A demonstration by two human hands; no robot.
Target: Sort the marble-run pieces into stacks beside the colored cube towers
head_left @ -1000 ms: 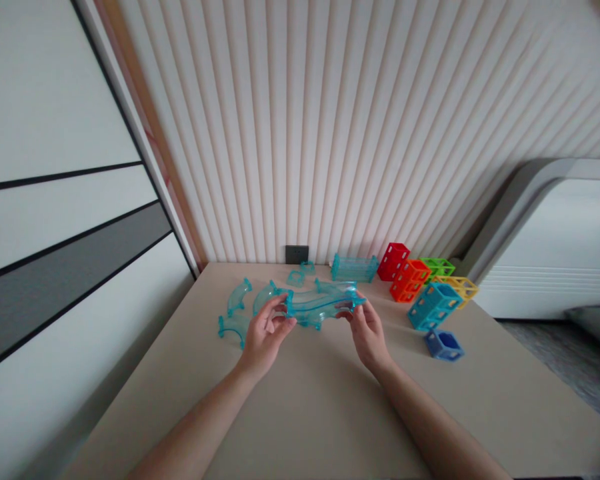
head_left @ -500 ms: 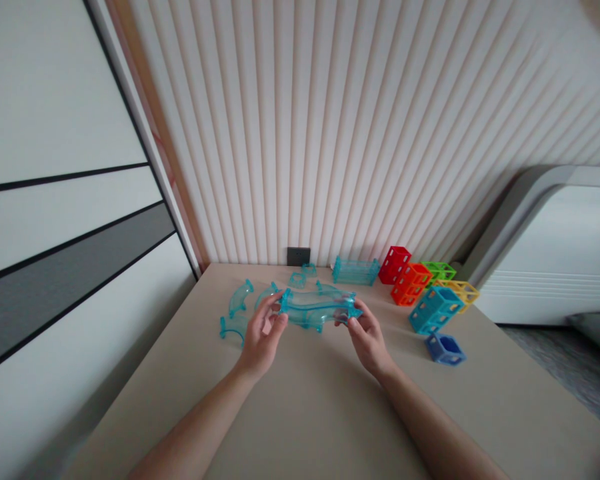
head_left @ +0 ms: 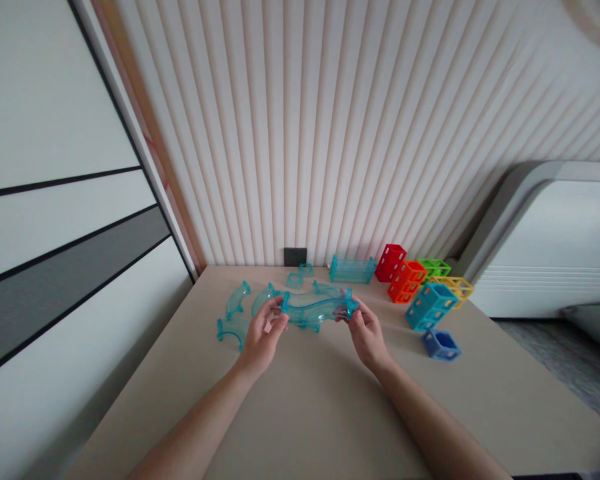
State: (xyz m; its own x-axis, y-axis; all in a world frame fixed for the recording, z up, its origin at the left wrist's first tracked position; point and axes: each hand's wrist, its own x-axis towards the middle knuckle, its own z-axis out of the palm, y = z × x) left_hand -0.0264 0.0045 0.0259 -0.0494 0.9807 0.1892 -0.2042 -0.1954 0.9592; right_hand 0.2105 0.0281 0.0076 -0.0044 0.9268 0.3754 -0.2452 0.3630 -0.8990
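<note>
Wall panels (head_left: 55, 220) in white and grey with thin black lines fill the left of the view, and beside them a ribbed pale wall (head_left: 330, 133) rises behind a beige table (head_left: 305, 400). On the table's left part lie two clear teal curved track pieces (head_left: 236, 300), one behind the other, just left of the left hand (head_left: 261, 333). That hand is partly closed, its fingertips pinched on the left end of a wavy clear teal track piece (head_left: 316, 308), which is held just above the table's middle, roughly level and stretched from one hand to the other. More teal curved pieces (head_left: 300, 277) lie behind it, near a dark wall socket (head_left: 295, 256) at the table's back edge. The right hand (head_left: 367, 333) is likewise partly closed, thumb and fingers gripping the right end of the same wavy piece. Behind the right hand, against the wall, sits a straight teal track section (head_left: 353, 269). Further right stands a cluster of lattice blocks: a red block (head_left: 391, 262), an orange block (head_left: 407, 281) just in front of it, a green block (head_left: 434, 268) and a yellow block (head_left: 457, 288) beside those, and a teal block (head_left: 429, 305) leaning at the front. A small blue block (head_left: 441, 345) lies apart, nearer the person. At the far right a white rounded cabinet (head_left: 555, 240) stands beyond the table.
</note>
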